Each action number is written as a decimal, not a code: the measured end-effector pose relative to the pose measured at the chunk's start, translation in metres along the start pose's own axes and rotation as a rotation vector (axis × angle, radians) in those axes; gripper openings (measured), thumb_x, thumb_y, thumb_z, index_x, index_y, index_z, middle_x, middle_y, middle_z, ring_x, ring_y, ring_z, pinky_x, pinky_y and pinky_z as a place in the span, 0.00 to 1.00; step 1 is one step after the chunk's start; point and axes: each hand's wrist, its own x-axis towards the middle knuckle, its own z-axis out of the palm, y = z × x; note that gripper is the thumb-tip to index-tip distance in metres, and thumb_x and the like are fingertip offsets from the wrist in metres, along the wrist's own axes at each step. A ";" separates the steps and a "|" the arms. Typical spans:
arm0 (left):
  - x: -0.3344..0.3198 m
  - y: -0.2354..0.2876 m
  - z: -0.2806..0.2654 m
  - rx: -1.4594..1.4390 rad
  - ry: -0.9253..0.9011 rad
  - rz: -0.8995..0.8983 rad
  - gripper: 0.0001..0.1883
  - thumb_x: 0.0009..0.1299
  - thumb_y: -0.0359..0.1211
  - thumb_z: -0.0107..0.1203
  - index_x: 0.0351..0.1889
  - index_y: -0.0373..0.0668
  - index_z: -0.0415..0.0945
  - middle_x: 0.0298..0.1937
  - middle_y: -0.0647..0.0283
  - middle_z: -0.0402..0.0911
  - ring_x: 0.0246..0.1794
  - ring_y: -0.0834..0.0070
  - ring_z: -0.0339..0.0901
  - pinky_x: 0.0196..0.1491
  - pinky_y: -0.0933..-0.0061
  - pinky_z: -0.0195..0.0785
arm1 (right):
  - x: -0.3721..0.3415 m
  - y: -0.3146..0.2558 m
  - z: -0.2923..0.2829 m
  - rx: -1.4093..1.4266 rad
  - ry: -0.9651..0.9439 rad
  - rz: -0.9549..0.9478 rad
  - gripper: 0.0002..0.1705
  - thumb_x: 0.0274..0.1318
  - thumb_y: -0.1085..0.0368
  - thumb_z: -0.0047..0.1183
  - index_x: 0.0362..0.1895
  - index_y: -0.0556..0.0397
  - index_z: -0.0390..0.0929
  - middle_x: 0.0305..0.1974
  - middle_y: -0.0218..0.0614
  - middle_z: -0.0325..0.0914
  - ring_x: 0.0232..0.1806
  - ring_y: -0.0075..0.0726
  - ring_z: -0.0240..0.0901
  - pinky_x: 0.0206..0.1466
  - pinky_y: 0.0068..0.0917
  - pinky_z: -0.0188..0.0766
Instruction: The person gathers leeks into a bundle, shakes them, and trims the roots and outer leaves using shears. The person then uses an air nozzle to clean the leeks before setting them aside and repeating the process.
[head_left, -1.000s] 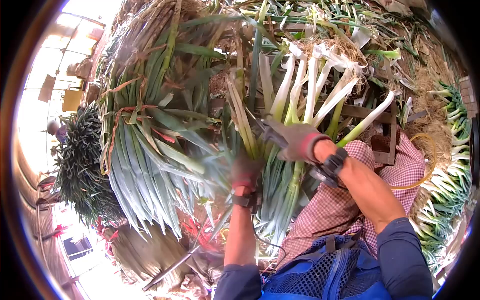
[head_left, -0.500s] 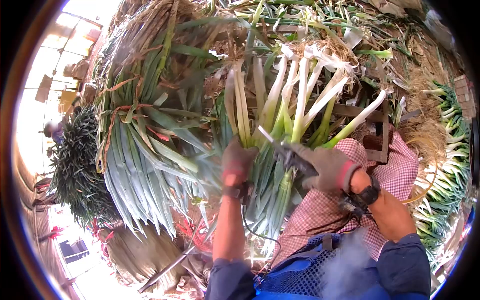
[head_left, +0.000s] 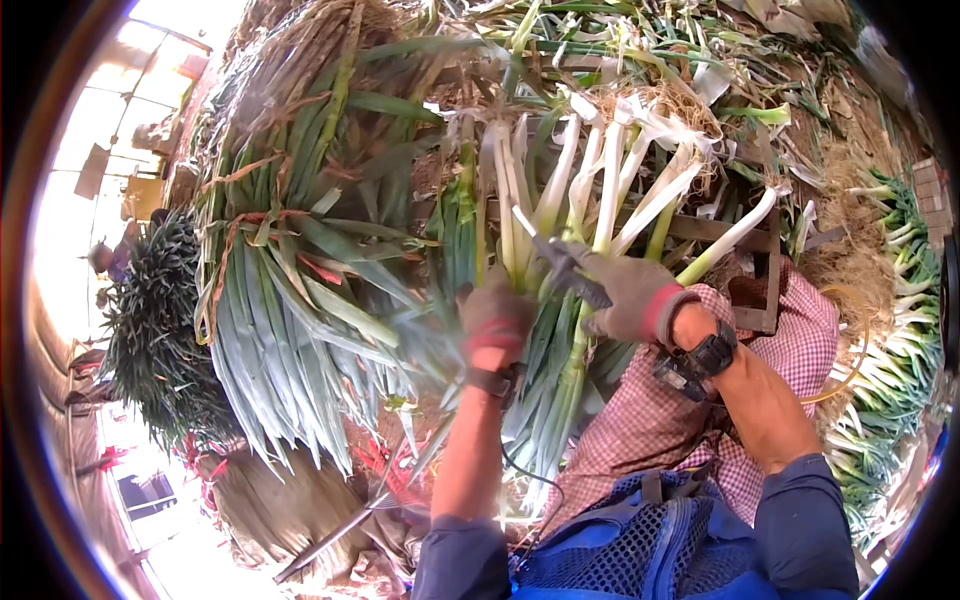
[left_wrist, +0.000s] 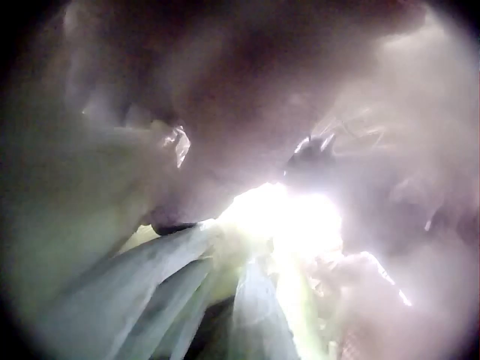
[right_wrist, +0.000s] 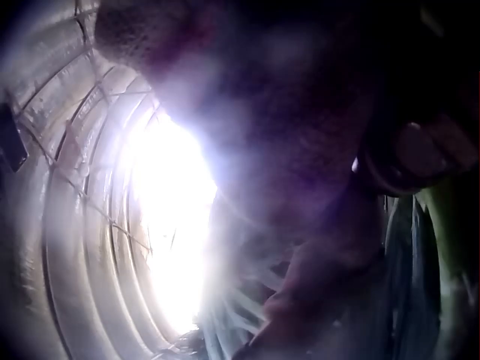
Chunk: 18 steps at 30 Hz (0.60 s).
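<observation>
Leeks with white stalks (head_left: 508, 185) rise from my gloved left hand (head_left: 497, 312), whose fingers curl round them. My gloved right hand (head_left: 637, 298) grips a dark-handled tool (head_left: 574, 270) with a thin pale tip, which points up and left toward those stalks. More white leeks (head_left: 607, 190) fan out just beyond the tool, roots upward, their green leaves (head_left: 557, 400) hanging between my arms. In the left wrist view, the glove (left_wrist: 240, 97) is blurred above pale green leaves (left_wrist: 161, 296). The right wrist view shows a dark glove (right_wrist: 292, 120); the tool's tip cannot be made out there.
A big tied bundle of leeks (head_left: 285, 340) stands at the left, with a darker heap (head_left: 165, 330) behind it. Trimmed leeks (head_left: 900, 340) line the right side. A wooden frame (head_left: 758, 300) is by the checkered knee (head_left: 690, 380). Farther off at left is a person (head_left: 108, 260).
Against half a second ago, my left hand has moved slightly right with its stalks, and my right hand slightly left and up with the tool, so the two are closer.
</observation>
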 end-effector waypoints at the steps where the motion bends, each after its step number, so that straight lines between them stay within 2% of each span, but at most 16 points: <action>1: 0.002 0.005 -0.001 0.019 0.017 0.043 0.23 0.64 0.48 0.69 0.51 0.45 0.82 0.40 0.50 0.92 0.44 0.48 0.89 0.59 0.52 0.73 | 0.001 0.001 -0.001 0.002 0.041 0.043 0.59 0.56 0.51 0.70 0.87 0.45 0.53 0.53 0.58 0.85 0.59 0.65 0.83 0.66 0.49 0.76; 2: 0.009 0.008 0.005 -0.061 0.098 0.109 0.21 0.65 0.46 0.68 0.51 0.47 0.82 0.36 0.52 0.91 0.41 0.48 0.88 0.60 0.53 0.71 | 0.000 0.007 -0.001 0.026 0.122 0.015 0.59 0.56 0.51 0.71 0.88 0.42 0.53 0.53 0.58 0.85 0.59 0.64 0.83 0.65 0.48 0.77; 3: 0.016 0.018 0.003 -0.063 0.099 0.104 0.21 0.65 0.46 0.68 0.51 0.47 0.82 0.36 0.52 0.91 0.41 0.48 0.88 0.60 0.53 0.71 | -0.001 0.009 -0.004 0.023 0.119 0.012 0.59 0.56 0.51 0.71 0.88 0.42 0.53 0.53 0.58 0.85 0.59 0.64 0.83 0.65 0.48 0.77; 7: 0.041 0.066 0.006 -0.292 0.061 0.277 0.27 0.64 0.49 0.74 0.59 0.52 0.82 0.38 0.44 0.89 0.42 0.44 0.87 0.54 0.51 0.76 | -0.008 0.018 -0.027 0.014 0.026 0.015 0.62 0.55 0.50 0.72 0.89 0.40 0.50 0.49 0.57 0.86 0.54 0.63 0.85 0.61 0.47 0.78; 8: 0.041 0.081 -0.009 -0.398 -0.138 0.241 0.34 0.65 0.47 0.77 0.68 0.47 0.80 0.47 0.43 0.90 0.48 0.48 0.89 0.55 0.54 0.80 | -0.004 0.027 -0.034 0.011 0.070 0.106 0.63 0.54 0.50 0.73 0.89 0.40 0.49 0.49 0.56 0.87 0.53 0.62 0.86 0.61 0.47 0.78; 9: 0.047 0.076 -0.001 -0.397 -0.138 0.242 0.34 0.65 0.47 0.77 0.68 0.47 0.80 0.47 0.43 0.90 0.48 0.48 0.89 0.55 0.54 0.80 | -0.003 0.037 -0.039 0.010 0.113 0.197 0.64 0.54 0.50 0.73 0.89 0.40 0.48 0.48 0.55 0.87 0.52 0.60 0.87 0.61 0.46 0.78; 11: 0.064 0.060 0.009 -0.632 -0.166 0.374 0.34 0.69 0.41 0.76 0.71 0.39 0.79 0.57 0.48 0.90 0.54 0.58 0.89 0.59 0.60 0.81 | -0.004 0.053 -0.041 0.027 0.246 0.327 0.66 0.53 0.54 0.78 0.89 0.40 0.49 0.45 0.52 0.86 0.48 0.54 0.86 0.59 0.44 0.77; 12: 0.075 0.052 -0.021 -0.880 -0.449 0.205 0.31 0.70 0.35 0.75 0.69 0.33 0.80 0.62 0.54 0.88 0.57 0.67 0.87 0.61 0.65 0.81 | -0.003 0.082 -0.029 0.014 0.334 0.213 0.66 0.53 0.54 0.78 0.89 0.40 0.49 0.45 0.52 0.86 0.47 0.54 0.86 0.58 0.43 0.78; 13: 0.094 0.032 -0.008 -1.053 -0.255 0.149 0.24 0.71 0.31 0.73 0.65 0.35 0.84 0.60 0.55 0.89 0.54 0.71 0.87 0.58 0.65 0.82 | -0.004 0.106 -0.015 0.002 0.418 0.102 0.65 0.53 0.55 0.78 0.89 0.41 0.49 0.45 0.52 0.86 0.46 0.54 0.86 0.58 0.42 0.78; 14: 0.113 0.009 0.001 -1.076 -0.112 0.129 0.22 0.73 0.35 0.69 0.63 0.35 0.85 0.59 0.51 0.90 0.55 0.65 0.88 0.59 0.65 0.81 | -0.012 0.099 -0.015 0.005 0.415 0.106 0.65 0.53 0.55 0.78 0.89 0.41 0.49 0.45 0.52 0.86 0.46 0.54 0.86 0.58 0.42 0.78; 16: 0.142 -0.023 -0.003 -0.521 0.061 -0.069 0.25 0.74 0.43 0.64 0.62 0.35 0.85 0.60 0.45 0.88 0.57 0.54 0.88 0.60 0.59 0.80 | -0.030 0.068 -0.020 0.103 0.191 0.194 0.65 0.56 0.50 0.76 0.90 0.39 0.47 0.47 0.51 0.86 0.50 0.53 0.86 0.59 0.43 0.78; 17: 0.154 -0.037 0.005 -0.523 0.057 -0.068 0.25 0.74 0.43 0.64 0.62 0.35 0.85 0.60 0.45 0.88 0.57 0.54 0.88 0.60 0.59 0.80 | -0.032 0.062 -0.013 0.103 0.190 0.199 0.65 0.56 0.50 0.76 0.90 0.39 0.47 0.47 0.51 0.86 0.50 0.53 0.86 0.59 0.43 0.78; 18: 0.164 -0.047 0.017 -0.291 0.138 -0.075 0.25 0.74 0.47 0.63 0.63 0.41 0.84 0.57 0.44 0.89 0.57 0.48 0.87 0.61 0.54 0.80 | -0.034 0.057 -0.005 0.138 0.094 0.118 0.65 0.56 0.49 0.76 0.90 0.39 0.47 0.46 0.52 0.86 0.50 0.54 0.85 0.59 0.44 0.78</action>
